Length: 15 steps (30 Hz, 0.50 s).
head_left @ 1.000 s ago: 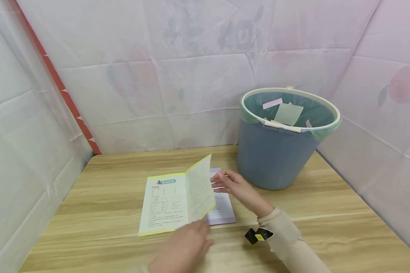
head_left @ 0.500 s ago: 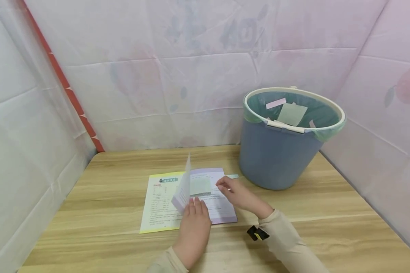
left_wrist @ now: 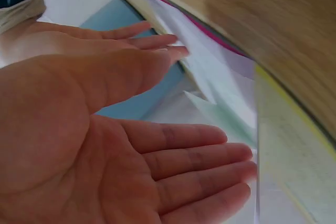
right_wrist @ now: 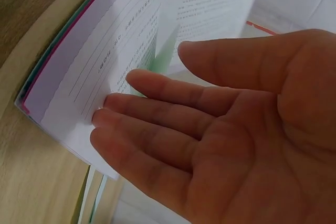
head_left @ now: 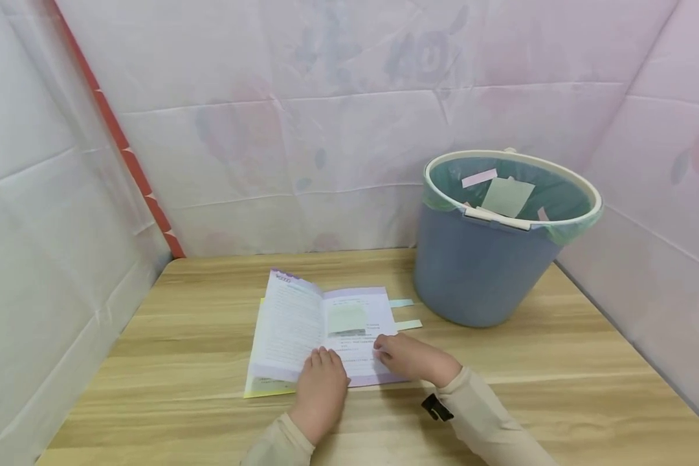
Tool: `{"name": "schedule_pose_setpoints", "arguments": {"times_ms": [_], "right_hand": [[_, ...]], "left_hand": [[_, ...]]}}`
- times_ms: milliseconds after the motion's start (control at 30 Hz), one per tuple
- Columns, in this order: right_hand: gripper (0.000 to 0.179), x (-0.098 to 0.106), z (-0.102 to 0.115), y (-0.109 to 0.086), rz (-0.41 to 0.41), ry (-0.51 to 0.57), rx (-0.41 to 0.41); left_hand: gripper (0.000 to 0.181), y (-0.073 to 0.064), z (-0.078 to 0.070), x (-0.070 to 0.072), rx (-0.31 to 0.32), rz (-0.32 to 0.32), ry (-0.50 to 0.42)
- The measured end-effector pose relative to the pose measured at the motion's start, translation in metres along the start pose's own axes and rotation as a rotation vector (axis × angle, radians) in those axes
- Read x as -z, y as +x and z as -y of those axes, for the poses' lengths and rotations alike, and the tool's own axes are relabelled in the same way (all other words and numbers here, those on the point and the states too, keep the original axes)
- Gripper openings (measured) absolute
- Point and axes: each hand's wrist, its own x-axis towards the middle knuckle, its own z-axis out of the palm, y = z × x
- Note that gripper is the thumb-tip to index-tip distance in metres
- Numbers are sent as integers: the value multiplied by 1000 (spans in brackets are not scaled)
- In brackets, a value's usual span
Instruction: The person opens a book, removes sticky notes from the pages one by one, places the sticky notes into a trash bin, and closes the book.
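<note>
A booklet with purple-edged pages lies open on the wooden table, its left page lifting in a curve. Under that page shows a yellow-edged sheet. My left hand rests near the fold at the bottom, fingers straight in the left wrist view. My right hand touches the lower right page; the right wrist view shows its fingers extended over the printed lines, nothing gripped. A pale green sticky note is on the upper right page. A blue tab and a pale green tab stick out at the right edge.
A blue-grey bucket with a green liner stands at the back right. Inside it are a pale green paper square and pink strips. White printed cloth encloses the wooden table behind and at both sides.
The lifted leaf has swung over to the left, covering most of the yellow-edged page. My left hand has settled at the fold. My right hand has moved down the right page, uncovering the tabs.
</note>
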Motion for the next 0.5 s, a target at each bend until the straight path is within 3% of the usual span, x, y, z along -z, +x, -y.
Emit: {"name": "schedule_pose_setpoints", "arguments": {"times_ms": [200,367,500], "right_hand": [[18,-1,0,-1,-16,-9,29],[17,-2,1,-1,-22,-19,54],[15,-4,1,-1,-42,-32,30]], "left_hand": [[50,3,8,-6,-18,13,-35],[47,6,12,-11,-12,60,-91],[49,8,12,-14,-8,61,-100]]}}
